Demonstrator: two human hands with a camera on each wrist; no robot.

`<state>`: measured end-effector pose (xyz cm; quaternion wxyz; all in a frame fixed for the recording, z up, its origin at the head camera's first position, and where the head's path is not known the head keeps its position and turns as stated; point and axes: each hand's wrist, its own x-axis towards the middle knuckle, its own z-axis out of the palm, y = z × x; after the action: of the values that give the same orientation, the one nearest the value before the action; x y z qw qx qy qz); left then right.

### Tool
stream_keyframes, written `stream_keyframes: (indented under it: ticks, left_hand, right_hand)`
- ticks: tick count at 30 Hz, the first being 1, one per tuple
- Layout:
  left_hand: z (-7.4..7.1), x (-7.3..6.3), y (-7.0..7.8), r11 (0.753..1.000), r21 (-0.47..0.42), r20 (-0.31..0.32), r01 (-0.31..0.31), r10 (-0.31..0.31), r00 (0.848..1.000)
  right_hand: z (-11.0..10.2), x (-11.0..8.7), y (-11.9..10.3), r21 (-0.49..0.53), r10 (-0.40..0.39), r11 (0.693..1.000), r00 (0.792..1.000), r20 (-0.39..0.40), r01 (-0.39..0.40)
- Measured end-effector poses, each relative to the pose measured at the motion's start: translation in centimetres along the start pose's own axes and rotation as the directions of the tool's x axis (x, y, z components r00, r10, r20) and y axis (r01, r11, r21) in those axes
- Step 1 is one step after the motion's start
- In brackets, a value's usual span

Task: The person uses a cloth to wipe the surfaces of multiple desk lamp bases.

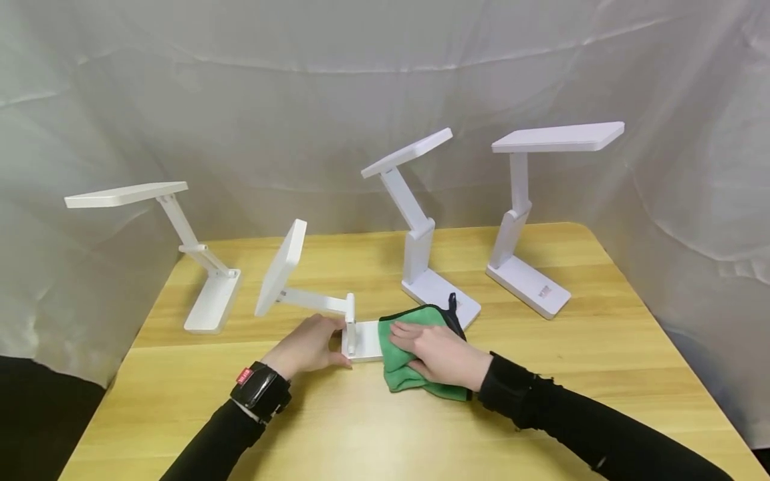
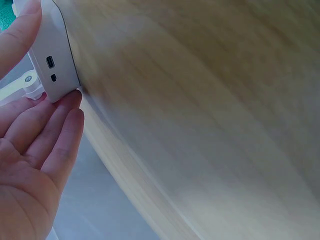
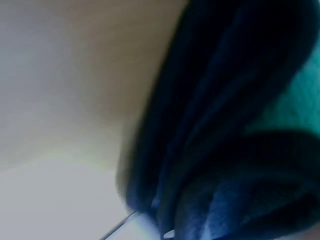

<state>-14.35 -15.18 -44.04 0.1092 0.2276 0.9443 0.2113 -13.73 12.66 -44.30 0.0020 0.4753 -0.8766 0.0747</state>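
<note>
A white folding desk lamp (image 1: 366, 342) stands at the middle of the table, its arm bent low and its panel tilted up on the left. My left hand (image 1: 308, 345) holds the hinge end of the base, thumb on the near side and fingers on the far side. In the left wrist view, that base end (image 2: 56, 60) shows a port between thumb and fingers. My right hand (image 1: 444, 353) grips a green cloth (image 1: 397, 366) with black edging and presses it over the base's other end, which it hides. The cloth (image 3: 292, 107) fills much of the blurred right wrist view.
Three more white desk lamps stand unfolded on the wooden table (image 1: 361, 427): one lamp (image 1: 213, 300) at the left, another lamp (image 1: 418, 254) just behind the cloth, and a third lamp (image 1: 526, 284) at the right. A pale curtain (image 1: 301, 120) hangs behind the table.
</note>
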Motion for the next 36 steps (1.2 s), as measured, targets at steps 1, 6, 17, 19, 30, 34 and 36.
stream_keyframes:
  ticks: [1,6,17,19,30,34,36]
  left_hand:
    - [0.1,-0.1,0.0,1.000,0.004,0.001,0.004,-0.004,1.000]
    - [0.2,-0.2,0.0,1.000,0.022,-0.010,0.002,-0.002,1.000]
    - [0.0,-0.3,-0.2,1.000,0.006,-0.019,-0.025,0.025,1.000]
    - [0.0,-0.3,-0.3,0.999,0.020,-0.021,-0.035,0.036,0.999]
    - [0.1,-0.4,-0.2,0.997,0.056,-0.025,-0.061,0.062,0.998]
    - [0.2,-0.2,-0.1,0.997,0.043,-0.025,-0.065,0.066,0.997]
    - [0.2,-0.2,0.0,0.998,0.035,-0.020,-0.056,0.057,0.998]
  right_hand:
    - [0.0,-0.1,0.0,-0.003,0.005,1.000,1.000,-0.002,-0.005]
    - [0.3,1.6,-1.1,-0.064,0.035,0.997,0.999,-0.013,-0.035]
    - [0.2,2.0,-1.4,-0.029,0.023,0.999,1.000,-0.008,-0.023]
    - [0.1,0.9,-0.7,0.008,0.026,1.000,1.000,-0.011,-0.026]
    - [0.3,3.1,-2.5,-0.090,0.070,0.993,0.997,-0.011,-0.071]
    - [0.7,4.1,-3.3,-0.133,0.069,0.989,0.997,-0.022,-0.071]
    - [0.8,3.5,-2.9,-0.109,0.053,0.992,0.998,-0.034,-0.056]
